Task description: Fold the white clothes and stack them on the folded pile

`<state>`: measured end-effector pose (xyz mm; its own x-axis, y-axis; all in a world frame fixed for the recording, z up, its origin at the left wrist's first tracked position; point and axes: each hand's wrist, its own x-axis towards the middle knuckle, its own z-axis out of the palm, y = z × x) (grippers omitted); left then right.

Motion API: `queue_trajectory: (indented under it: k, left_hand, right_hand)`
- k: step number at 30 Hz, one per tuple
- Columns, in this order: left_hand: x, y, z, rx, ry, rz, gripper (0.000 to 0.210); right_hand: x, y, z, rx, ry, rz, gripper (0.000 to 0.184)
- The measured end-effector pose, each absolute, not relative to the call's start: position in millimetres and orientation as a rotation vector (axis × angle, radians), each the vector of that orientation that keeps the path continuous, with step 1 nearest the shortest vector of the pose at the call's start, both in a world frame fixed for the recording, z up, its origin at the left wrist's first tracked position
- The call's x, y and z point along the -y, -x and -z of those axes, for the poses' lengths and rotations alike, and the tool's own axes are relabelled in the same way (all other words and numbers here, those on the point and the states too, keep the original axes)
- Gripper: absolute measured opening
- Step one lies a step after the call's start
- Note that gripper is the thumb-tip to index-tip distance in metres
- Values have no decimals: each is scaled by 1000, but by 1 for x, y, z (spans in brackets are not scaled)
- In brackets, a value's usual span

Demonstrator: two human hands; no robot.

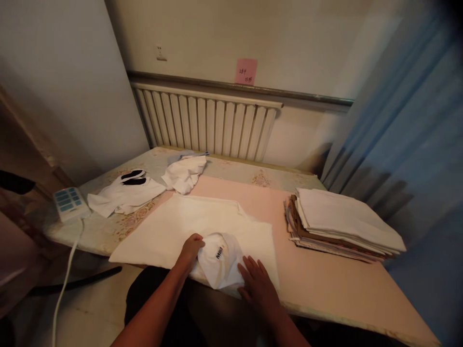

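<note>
A small piece of white cloth (213,267) with dark printed lettering lies bunched near the front edge of the table, on a larger flat white cloth (162,226). My left hand (191,250) is closed, pinching the small piece's upper left edge between thumb and fingers. At the right side of that piece rests my right hand (258,284), palm down with its fingers spread. The fingertips touch or nearly touch the small piece's edge. Whether the two cloths are joined, I cannot tell.
A tall stack of folded cloths (343,217) stands at the right on a pink board (325,279). Crumpled white cloths (186,173) and a white garment with black parts (126,193) lie back left. A power strip (70,202) with its cord sits left. Behind is a radiator (213,125).
</note>
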<state>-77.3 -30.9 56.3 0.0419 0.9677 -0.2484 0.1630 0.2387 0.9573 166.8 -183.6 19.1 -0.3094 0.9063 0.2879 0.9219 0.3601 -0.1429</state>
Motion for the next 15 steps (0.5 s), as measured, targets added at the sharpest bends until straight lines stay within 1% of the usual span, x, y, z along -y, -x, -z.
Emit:
queue_trajectory:
  k: [6, 8, 12, 13, 15]
  left_hand:
    - [24, 83, -54, -1523, -1317, -798, 7]
    - [22, 83, -60, -1506, -1407, -785, 16]
    - [17, 76, -76, -1391, -1600, -795, 45]
    - [15, 73, -79, -1352, -1648, -800, 48]
    - [13, 65, -84, -1264, -1745, -809, 47]
  right_hand:
    - [184, -167, -20, 2316, 1606, 73, 61]
    - [185, -167, -20, 2316, 1604, 73, 61]
    - [185, -168, -19, 2314, 1597, 68, 62]
    - [185, -168, -19, 2312, 1597, 66, 62]
    - [184, -168, -20, 2308, 1591, 66, 61]
